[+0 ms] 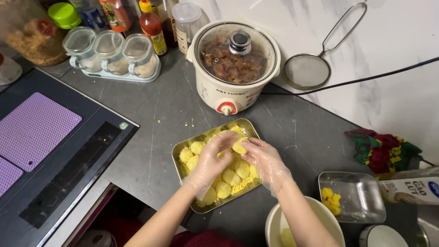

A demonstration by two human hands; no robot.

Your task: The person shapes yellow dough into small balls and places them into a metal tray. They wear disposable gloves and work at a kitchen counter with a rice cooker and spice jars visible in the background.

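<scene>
Both my hands wear thin clear plastic gloves and meet over a rectangular metal tray (180,158) on the grey counter. Between them I press a pale yellow dough ball (239,146). My left hand (211,160) cups it from the left, my right hand (265,160) from the right. Several finished yellow balls (231,177) lie in the tray among loose yellow crumbs.
A cream slow cooker (228,68) with a glass lid stands behind the tray, its black cord running right. A smaller metal tray (361,183) holds yellow crumbs, beside a white bowl (274,219). An induction hob (59,151) with purple mats lies left; jars and sauce bottles stand behind.
</scene>
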